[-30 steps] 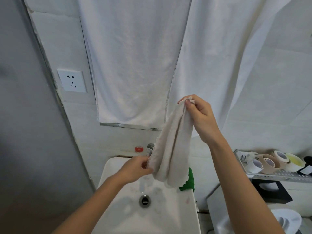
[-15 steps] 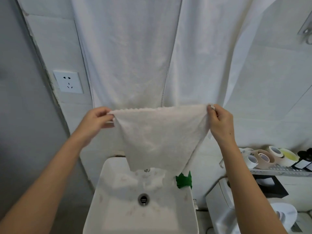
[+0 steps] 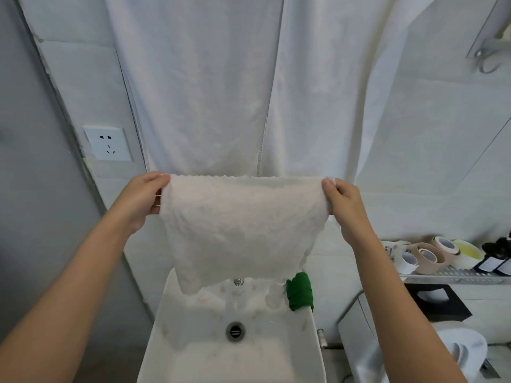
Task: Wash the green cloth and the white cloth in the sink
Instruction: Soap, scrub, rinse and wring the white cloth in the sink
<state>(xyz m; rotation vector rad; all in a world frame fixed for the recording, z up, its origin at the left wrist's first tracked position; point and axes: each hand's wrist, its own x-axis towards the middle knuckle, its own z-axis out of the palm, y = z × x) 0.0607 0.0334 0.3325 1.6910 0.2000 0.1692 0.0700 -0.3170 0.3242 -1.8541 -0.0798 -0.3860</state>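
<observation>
Head camera, looking forward and down, shows a rumpled white terry cloth (image 3: 237, 228) stretched out flat in the air above a white rectangular ceramic sink (image 3: 177, 352). The left hand (image 3: 141, 199) pinches the cloth's upper left corner, its thumb on the near face and its fingers curled behind the fabric; the right hand (image 3: 344, 201) pinches the upper right corner in the same way, with the thumb tip lying on the top hem. Both hands are at about the same height and well apart, so the scalloped top edge runs nearly straight between them, while the lower edge hangs ragged and uneven just over the back of the basin. A crumpled dark green cloth (image 3: 300, 291) sits on the sink's back right rim, just beside the hanging white cloth's lower right corner. A round metal drain (image 3: 235, 331) lies in the middle of the basin, and a small part of a chrome tap (image 3: 238, 281) shows beneath the cloth's lower edge. Behind the hands a large white towel (image 3: 199, 87) hangs against the tiled wall, with a white wall socket (image 3: 108, 143) to its left. At right, a metal wire shelf (image 3: 456, 277) carries several rolls of tape (image 3: 427, 257) and dark bottles (image 3: 497, 257).
</observation>
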